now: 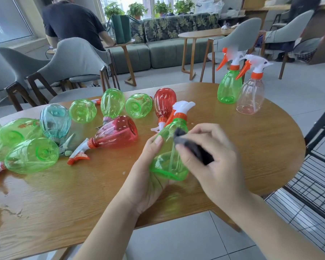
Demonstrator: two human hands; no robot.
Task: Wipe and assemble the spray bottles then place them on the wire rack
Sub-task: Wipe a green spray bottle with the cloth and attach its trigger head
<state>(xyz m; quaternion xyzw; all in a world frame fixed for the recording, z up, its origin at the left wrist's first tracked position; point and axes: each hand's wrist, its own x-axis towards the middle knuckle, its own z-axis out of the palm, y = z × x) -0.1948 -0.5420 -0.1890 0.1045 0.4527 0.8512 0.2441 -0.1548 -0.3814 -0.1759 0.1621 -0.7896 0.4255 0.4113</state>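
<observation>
The person holds a green spray bottle tilted above the near edge of the wooden surface, its orange-collared white trigger head pointing away from them. The left hand cups the bottle's base from below and behind, its grip wrapped around the body with the thumb lying along the side. The right hand presses a dark cloth against the bottle's upper side, its grip pinching the cloth between thumb and fingers; the hand is blurred.

Just beyond the held bottle lies a red bottle with its trigger head toward the person. To the left of the held bottle another red bottle lies on its side with its head attached, and past it a scatter of green bottles and one pale blue bottle lies tumbled across the surface. Far to the right of the held bottle, at the back edge, a green bottle and a clear bottle stand upright side by side, both with heads on. A black wire rack stands off the right end of the surface, well apart from the held bottle.
</observation>
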